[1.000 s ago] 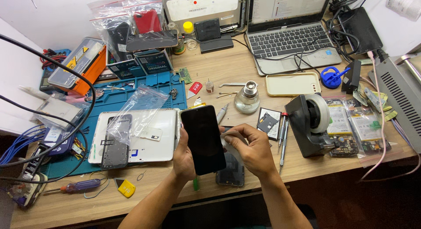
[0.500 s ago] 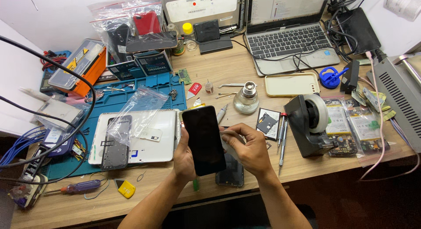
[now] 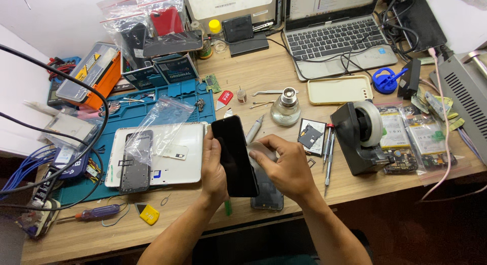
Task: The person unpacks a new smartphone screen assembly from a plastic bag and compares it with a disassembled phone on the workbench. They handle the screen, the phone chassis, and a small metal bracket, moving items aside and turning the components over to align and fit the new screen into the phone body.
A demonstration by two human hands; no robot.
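Black phone screen [image 3: 234, 156] gripped edgewise in left hand [image 3: 213, 171]; right hand [image 3: 284, 163] pinches its edge. Risk: slipping onto phone body [image 3: 268, 191] beneath.

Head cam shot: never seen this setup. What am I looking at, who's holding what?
There is no machine here: a person works with two bare hands, and the single camera sits on their head, looking down at a wooden desk. The left hand grips a dark phone screen panel by its edge, tilted upright. The right hand is at the panel's other edge; what it pinches is hard to tell. Under the hands lies another phone body. Around them: a blue work mat, a white tablet back, a tape dispenser, a laptop, a small glass bottle and screwdrivers.
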